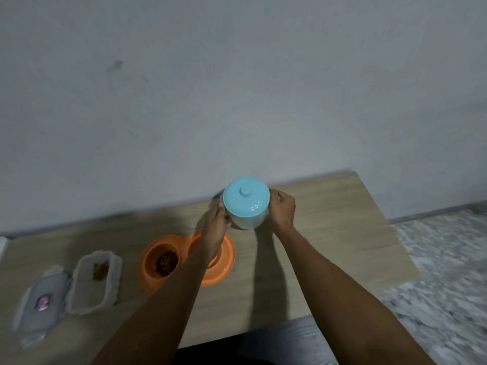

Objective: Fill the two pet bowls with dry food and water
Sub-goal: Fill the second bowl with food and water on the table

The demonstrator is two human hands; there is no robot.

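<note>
An orange double pet bowl (228, 262) lies on the wooden table (329, 248). Its left well holds brown dry food (166, 262); my left forearm hides most of the right well. Behind it stands a pale jug with a light blue lid (246, 200). My left hand (217, 227) grips the jug's left side and my right hand (283, 209) grips its right side. A clear plastic food container (95, 283) stands open at the left with a little dry food in it.
The container's clear lid (43, 301) lies beside it near the table's left front corner. A grey wall (237, 88) runs right behind the table. Speckled floor (442, 272) shows past the table's right edge.
</note>
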